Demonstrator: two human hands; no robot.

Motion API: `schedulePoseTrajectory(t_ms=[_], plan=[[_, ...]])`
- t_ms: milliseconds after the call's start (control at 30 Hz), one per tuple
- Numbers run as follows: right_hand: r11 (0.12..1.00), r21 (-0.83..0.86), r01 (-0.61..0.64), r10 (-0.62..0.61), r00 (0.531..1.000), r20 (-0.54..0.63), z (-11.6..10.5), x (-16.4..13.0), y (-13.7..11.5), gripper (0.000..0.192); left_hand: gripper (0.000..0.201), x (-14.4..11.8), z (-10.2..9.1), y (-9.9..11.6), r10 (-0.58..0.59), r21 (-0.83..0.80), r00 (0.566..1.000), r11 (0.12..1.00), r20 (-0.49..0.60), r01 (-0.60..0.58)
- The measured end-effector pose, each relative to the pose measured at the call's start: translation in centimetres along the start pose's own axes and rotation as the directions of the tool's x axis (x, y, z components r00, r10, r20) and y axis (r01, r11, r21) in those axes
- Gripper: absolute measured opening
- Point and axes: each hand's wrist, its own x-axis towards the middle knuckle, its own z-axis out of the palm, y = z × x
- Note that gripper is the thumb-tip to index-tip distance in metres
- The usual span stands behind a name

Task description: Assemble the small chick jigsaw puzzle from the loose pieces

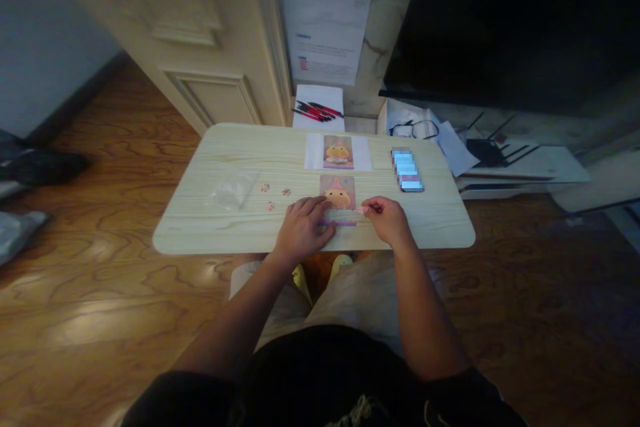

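Note:
A small jigsaw puzzle [339, 195] with a yellow duck picture lies on the light wooden table [210, 227] in front of me. My left hand [303, 228] rests flat on the puzzle's lower left part. Just right of the puzzle, my right hand [386, 217] pinches a small pink puzzle piece [363, 210] between its fingertips. Three loose pieces [273, 195] lie to the left of the puzzle. A reference picture [339, 151] of the same duck lies on white paper further back.
A clear plastic bag [233, 191] lies at the table's left. A phone [407, 169] sits at the right. Behind the table are red and black pens [317, 111] on paper, glasses [414, 128] and a low white shelf [530, 170]. Wooden floor surrounds the table.

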Motion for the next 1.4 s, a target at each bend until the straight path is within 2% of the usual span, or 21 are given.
schedulePoseTrajectory(t_ms=[167,400,533,767,833,967,1033,1233,1400], plan=[[0.995,-0.098,-0.019,0.019,1.000,-0.004,0.7,-0.6,-0.8,0.009,0.049,-0.1,-0.2,0.2,-0.059,0.042,0.998,0.997,0.025,0.058],[0.987,-0.161,-0.018,0.017,1.000,-0.009,1.3,-0.9,-1.2,0.008,0.050,0.0,0.0,0.3,-0.077,0.033,0.996,0.997,0.043,0.076],[0.981,-0.192,-0.026,0.022,1.000,-0.021,0.6,-0.6,-0.6,0.009,0.049,-0.1,-0.1,0.2,-0.076,0.036,0.996,0.997,0.042,0.075],[0.991,-0.133,-0.018,0.007,0.997,-0.082,-2.1,0.1,0.0,0.009,0.047,-0.1,-0.2,0.2,-0.066,0.035,0.997,0.997,0.034,0.064],[0.985,-0.171,-0.015,0.007,0.999,-0.046,-2.6,-0.2,0.0,0.008,0.048,-0.1,-0.2,0.2,-0.064,0.035,0.997,0.997,0.036,0.062],[0.976,-0.216,0.011,0.011,0.995,0.100,-2.7,-1.0,0.0,0.008,0.049,-0.1,-0.2,0.2,-0.067,0.038,0.997,0.997,0.037,0.066],[0.974,-0.222,0.034,-0.011,0.995,0.104,-2.6,-1.2,0.2,0.010,0.049,-0.1,-0.2,0.2,-0.066,0.036,0.997,0.997,0.038,0.065],[0.950,-0.310,0.041,-0.051,0.998,-0.024,-3.7,-0.6,0.9,0.013,0.049,-0.2,0.0,0.0,-0.062,0.041,0.997,0.997,0.036,0.061],[0.934,-0.329,0.137,-0.106,0.988,0.113,-3.7,-0.9,0.5,0.012,0.049,-0.1,-0.1,0.1,-0.058,0.041,0.998,0.998,0.038,0.057]])
